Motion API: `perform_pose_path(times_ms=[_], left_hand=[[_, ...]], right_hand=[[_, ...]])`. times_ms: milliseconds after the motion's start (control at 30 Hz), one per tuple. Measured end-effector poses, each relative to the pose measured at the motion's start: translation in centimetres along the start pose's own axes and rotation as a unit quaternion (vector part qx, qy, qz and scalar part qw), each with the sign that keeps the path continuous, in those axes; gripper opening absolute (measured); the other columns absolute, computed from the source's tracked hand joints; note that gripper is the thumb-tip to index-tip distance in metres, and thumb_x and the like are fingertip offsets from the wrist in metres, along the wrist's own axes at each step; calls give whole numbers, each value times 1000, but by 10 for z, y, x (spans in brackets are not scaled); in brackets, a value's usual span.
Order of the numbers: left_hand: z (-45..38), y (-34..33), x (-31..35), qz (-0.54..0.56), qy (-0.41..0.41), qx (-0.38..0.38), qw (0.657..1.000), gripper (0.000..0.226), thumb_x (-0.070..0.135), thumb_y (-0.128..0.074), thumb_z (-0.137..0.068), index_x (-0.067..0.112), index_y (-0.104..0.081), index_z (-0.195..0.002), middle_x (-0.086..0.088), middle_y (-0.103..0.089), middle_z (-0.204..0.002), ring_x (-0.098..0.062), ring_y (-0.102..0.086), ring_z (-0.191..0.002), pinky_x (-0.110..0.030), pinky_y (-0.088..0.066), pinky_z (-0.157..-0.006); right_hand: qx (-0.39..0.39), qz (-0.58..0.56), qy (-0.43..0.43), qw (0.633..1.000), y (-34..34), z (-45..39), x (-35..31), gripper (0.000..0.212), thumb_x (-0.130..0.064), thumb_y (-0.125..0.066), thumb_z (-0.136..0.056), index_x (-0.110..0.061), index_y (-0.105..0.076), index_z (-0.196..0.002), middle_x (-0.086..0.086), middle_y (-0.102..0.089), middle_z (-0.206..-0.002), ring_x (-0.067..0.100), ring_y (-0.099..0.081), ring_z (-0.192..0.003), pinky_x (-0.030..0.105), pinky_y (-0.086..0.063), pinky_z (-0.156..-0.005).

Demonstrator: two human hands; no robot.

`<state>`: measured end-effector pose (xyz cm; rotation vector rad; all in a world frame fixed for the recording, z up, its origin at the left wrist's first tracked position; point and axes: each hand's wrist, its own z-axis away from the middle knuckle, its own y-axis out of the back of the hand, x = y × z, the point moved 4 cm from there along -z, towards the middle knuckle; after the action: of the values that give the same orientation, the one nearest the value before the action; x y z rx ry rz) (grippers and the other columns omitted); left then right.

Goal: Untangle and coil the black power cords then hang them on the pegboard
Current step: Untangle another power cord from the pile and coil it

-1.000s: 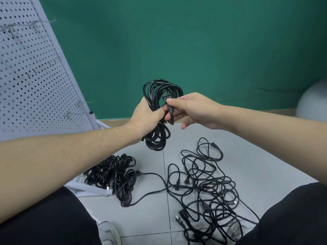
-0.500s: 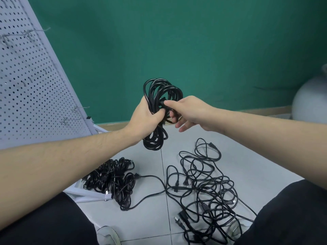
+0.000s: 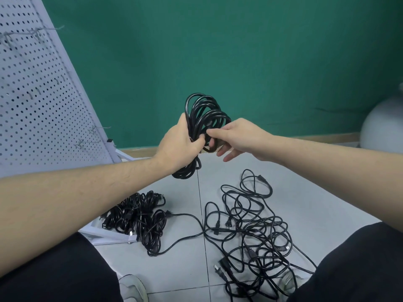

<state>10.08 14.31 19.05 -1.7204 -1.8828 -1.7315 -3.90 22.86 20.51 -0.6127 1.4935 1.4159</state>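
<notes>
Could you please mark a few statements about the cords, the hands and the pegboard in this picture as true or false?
1. The left hand grips a coiled black power cord held up in the air. True.
2. The white perforated metal pegboard already has coiled cords hanging on its hooks. False: the visible hooks are bare.
3. A loose tangle of black cords lies on the grey tiled floor on the right. True.
4. The right hand rests flat on the floor. False: it is raised, its fingers at the held coil.
5. A bunched pile of black cords lies by the pegboard's base. True.
</notes>
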Motion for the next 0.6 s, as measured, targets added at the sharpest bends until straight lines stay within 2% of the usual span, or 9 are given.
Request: perform_pose_path(times_ms=[100,200,267,333,367,433,533,600], left_hand=[[2,0,6,18,-6,-7,1000,31,27,-60,-92,19,-50,-121,10,-68,-99,-15,-65,-90,-44,-54,-85],[6,0,10,36,-4,-4,999,42,32,-56,-84,22,-50,-125,8,-68,-103,-17,-65,-94,-45,-54,-87],[5,-1,11,53,4,-8,999,45,35,-55,-81,23,-50,-124,9,-67,-105,-17,-65,-97,-45,-54,-89],[4,-2,11,70,13,-14,997,44,36,-58,-80,25,-52,-121,11,-67,-104,-13,-66,-96,-45,-54,-90],[4,-2,12,77,16,-14,997,42,37,-61,-79,26,-53,-119,13,-68,-102,-11,-67,-93,-45,-55,-90],[3,-2,11,84,25,-8,996,43,43,-69,-77,30,-54,-115,16,-68,-98,-8,-67,-92,-44,-56,-89],[2,-2,12,68,35,-12,997,55,53,-75,-67,32,-53,-112,17,-70,-96,-9,-69,-89,-44,-56,-87],[4,-3,12,54,43,-39,997,65,60,-78,-60,35,-52,-115,18,-71,-99,-9,-71,-86,-43,-57,-87]], right_hand=[[-21,-20,-10,1000,0,2,-2,36,-40,-66,-95,-8,-76,-82,10,-77,-86,19,-72,-75,40,-64,-71],[50,4,-4,999,3,1,-8,41,-46,-71,-88,-8,-74,-73,3,-76,-72,17,-73,-66,37,-64,-65],[137,158,37,977,9,0,-12,51,-56,-67,-85,-9,-72,-64,0,-71,-59,15,-70,-58,31,-61,-59],[201,328,63,921,14,3,-15,67,-71,-55,-85,-10,-68,-59,0,-67,-53,16,-65,-57,27,-53,-59],[216,374,62,900,15,4,-15,73,-77,-50,-84,-10,-66,-59,0,-65,-52,17,-63,-58,27,-50,-59],[227,416,46,879,19,2,-14,76,-82,-45,-80,-11,-60,-57,-2,-58,-50,19,-59,-57,27,-42,-56],[203,388,-47,898,28,-2,-7,77,-88,-42,-73,-16,-67,-61,-6,-65,-52,17,-63,-62,27,-40,-60],[154,324,-79,930,31,-3,3,72,-91,-43,-66,-26,-70,-83,-10,-72,-66,14,-69,-67,30,-52,-68]])
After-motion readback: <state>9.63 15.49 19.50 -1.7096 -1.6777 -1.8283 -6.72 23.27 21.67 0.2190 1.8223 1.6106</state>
